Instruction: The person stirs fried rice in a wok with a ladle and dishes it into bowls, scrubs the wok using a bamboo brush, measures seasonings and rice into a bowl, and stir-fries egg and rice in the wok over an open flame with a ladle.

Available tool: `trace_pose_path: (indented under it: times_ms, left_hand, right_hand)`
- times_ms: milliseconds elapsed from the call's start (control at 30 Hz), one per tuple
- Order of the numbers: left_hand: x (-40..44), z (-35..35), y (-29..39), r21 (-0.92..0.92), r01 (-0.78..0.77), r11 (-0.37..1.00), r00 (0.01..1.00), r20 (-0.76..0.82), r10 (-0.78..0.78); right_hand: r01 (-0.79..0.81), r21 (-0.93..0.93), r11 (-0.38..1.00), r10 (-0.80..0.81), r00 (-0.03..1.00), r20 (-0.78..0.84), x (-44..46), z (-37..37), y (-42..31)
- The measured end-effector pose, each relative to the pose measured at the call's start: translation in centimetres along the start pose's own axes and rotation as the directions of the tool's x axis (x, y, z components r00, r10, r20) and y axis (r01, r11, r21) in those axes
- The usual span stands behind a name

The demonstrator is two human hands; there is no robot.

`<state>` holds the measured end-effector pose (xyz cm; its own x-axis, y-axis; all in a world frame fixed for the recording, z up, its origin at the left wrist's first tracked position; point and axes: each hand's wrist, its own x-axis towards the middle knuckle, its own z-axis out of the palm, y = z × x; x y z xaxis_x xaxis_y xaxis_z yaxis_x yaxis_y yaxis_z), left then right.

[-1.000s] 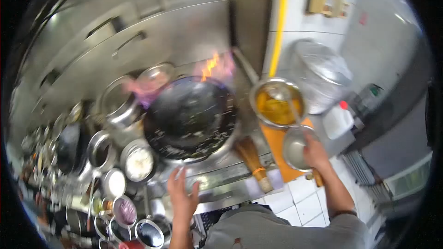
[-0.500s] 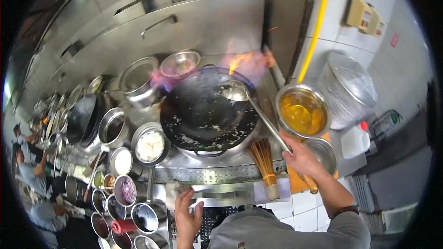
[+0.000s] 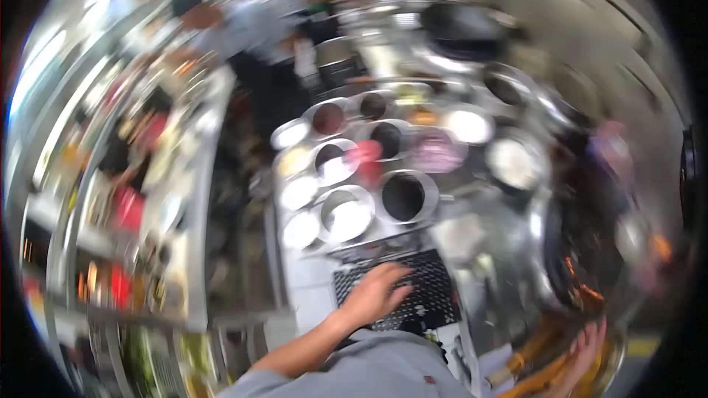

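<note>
The whole view is smeared by motion. My left hand (image 3: 376, 295) hovers before my body, fingers apart and holding nothing, over a black perforated mat (image 3: 431, 287). At the lower right my right hand (image 3: 588, 343) has its fingers curled around the ladle; its pale round bowl (image 3: 633, 239) shows blurred farther up, and most of its handle is hard to make out. The dark wok (image 3: 582, 214) lies to the right beside the ladle, with an orange glow near its rim. A bristle brush (image 3: 525, 355) is left of my right hand.
Several metal pots stand ahead of my left hand, among them a dark-filled pot (image 3: 403, 196), a bowl of sliced purple onion (image 3: 436, 150) and a pan of white food (image 3: 514, 163). A red bottle (image 3: 366, 161) lies among them. Co-workers (image 3: 254, 26) stand farther back; a long counter (image 3: 210, 199) runs left.
My view has swung sharply left, so the wok and right hand now appear at the right edge. The seasoning pots and co-workers have come toward the middle. My left hand stays open.
</note>
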<state>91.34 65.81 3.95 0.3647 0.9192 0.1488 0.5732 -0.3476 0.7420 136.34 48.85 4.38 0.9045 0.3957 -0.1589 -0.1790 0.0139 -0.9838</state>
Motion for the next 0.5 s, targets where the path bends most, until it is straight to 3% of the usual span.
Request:
trace_pose_path:
  times_ms: [33,67,133,200,267,300,333,367,433,500]
  left_hand:
    - [-0.5,-1.2,-0.7,0.01,-0.041,0.999,0.998,-0.044,0.041]
    - [-1.2,-2.5,-1.8,0.037,0.024,0.999,0.992,-0.125,-0.019]
    - [-2.7,-5.6,-4.0,0.012,0.069,0.998,0.981,-0.182,-0.066]
    - [-4.5,-8.4,-6.8,0.059,0.217,0.974,0.918,-0.351,-0.183]
    - [-7.5,-12.7,-11.8,0.099,0.327,0.94,0.816,-0.531,-0.228]
    - [-9.3,-15.3,-14.5,0.104,0.403,0.909,0.751,-0.605,-0.264]
    - [-11.1,-18.0,-17.1,0.055,0.472,0.88,0.67,-0.671,-0.318]
    - [-13.0,-20.9,-19.8,-0.002,0.529,0.848,0.584,-0.725,-0.366]
    - [-16.5,-26.3,-26.6,0.052,0.604,0.795,0.455,-0.842,-0.29]
    - [-18.8,-31.8,-32.8,0.129,0.762,0.634,0.394,-0.87,-0.296]
  right_hand:
    - [0.039,-0.015,0.999,-0.039,0.999,-0.037,-0.2,1.1,0.1]
    - [0.045,0.044,0.998,-0.047,0.998,0.035,0.0,2.0,0.1]
    - [-0.048,0.229,0.972,-0.028,0.948,0.316,0.0,3.3,0.3]
    - [-0.235,0.352,0.906,-0.02,0.807,0.591,0.9,4.2,0.8]
    - [-0.415,0.368,0.832,-0.052,0.602,0.797,0.6,6.0,1.1]
    - [-0.508,0.343,0.79,-0.094,0.452,0.887,0.4,7.5,1.7]
    - [-0.707,0.25,0.661,-0.294,0.062,0.954,1.7,10.1,3.3]
    - [-0.601,0.285,0.747,-0.16,0.254,0.954,-1.3,10.4,1.8]
    - [-0.585,0.24,0.775,-0.06,0.311,0.949,-6.4,13.6,1.0]
    - [-0.586,0.188,0.789,0.003,0.31,0.951,-11.2,16.8,0.6]
